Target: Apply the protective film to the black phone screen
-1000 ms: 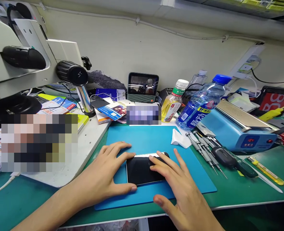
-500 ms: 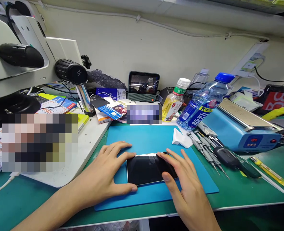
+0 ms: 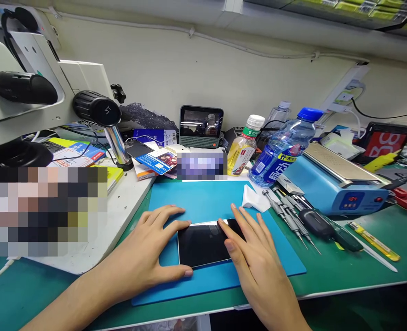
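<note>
A smartphone (image 3: 203, 243) with a dark, glossy screen lies on its back on a blue mat (image 3: 196, 195), its long side running left to right. My left hand (image 3: 155, 248) grips it near the left end, index fingertip at the far edge and thumb at the near edge. The other left fingers reach out over the mat. Across the phone's right end lies my right hand (image 3: 258, 257), fingers stretched out and somewhat spread. Its index fingertip touches the screen near the far edge, and its thumb is over the screen. The phone's right end is hidden beneath this hand.
Right of the mat lie several screwdrivers (image 3: 289, 216), a black case (image 3: 315, 224) and a yellow cutter (image 3: 374, 241). Behind them sits a blue heating plate (image 3: 341, 184). A crumpled white cloth (image 3: 255, 200), two drink bottles and a small display (image 3: 201, 124) stand farther back. Microscope gear (image 3: 96, 108) overhangs the left.
The whole view has shifted slightly left. My right hand's fingers have straightened and lie flatter over the phone's right end. The left hand keeps its grip on the phone.
</note>
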Demonstrator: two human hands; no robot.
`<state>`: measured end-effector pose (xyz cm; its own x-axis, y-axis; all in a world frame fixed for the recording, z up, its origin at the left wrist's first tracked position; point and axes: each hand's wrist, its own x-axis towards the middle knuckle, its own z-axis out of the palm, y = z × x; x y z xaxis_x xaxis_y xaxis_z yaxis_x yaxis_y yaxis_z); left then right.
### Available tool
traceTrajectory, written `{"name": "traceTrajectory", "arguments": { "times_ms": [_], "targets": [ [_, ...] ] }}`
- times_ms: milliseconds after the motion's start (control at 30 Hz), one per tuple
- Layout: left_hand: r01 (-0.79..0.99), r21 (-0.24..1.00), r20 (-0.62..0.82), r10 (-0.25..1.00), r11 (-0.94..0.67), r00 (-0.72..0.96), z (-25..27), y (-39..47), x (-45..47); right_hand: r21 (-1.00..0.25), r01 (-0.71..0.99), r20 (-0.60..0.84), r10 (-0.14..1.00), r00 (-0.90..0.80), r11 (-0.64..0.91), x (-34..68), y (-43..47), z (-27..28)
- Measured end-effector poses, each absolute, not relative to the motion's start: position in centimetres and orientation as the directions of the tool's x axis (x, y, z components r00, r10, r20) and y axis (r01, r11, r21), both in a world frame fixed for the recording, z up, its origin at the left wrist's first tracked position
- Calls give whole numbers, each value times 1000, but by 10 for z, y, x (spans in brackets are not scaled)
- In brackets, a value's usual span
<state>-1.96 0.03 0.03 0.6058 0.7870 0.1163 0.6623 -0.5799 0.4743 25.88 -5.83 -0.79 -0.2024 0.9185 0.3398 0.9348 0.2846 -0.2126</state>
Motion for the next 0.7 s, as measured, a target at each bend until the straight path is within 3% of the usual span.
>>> {"name": "traceTrajectory", "arguments": {
  "times_ms": [100, 233, 333, 567, 700],
  "targets": [
    [661, 465, 134, 785, -589, 605, 0, 0, -20, -192, 939, 378, 904, -198, 286, 259, -60, -7],
    [659, 457, 146, 781, -597, 607, -2, 0, -20, -127, 887, 308, 868, -390, 444, 260, -63, 0],
    [662, 456, 134, 781, -595, 610, -3, 1, -20, -146, 861, 281, 855, -436, 487, 261, -64, 3],
    [668, 454, 124, 784, -590, 608, 0, 1, -18, -338, 904, 415, 904, -105, 261, 260, -61, -8],
    [673, 449, 93, 780, -588, 619, 1, 1, -18, -323, 907, 451, 886, -103, 270, 258, -60, -10]
  ]
}}
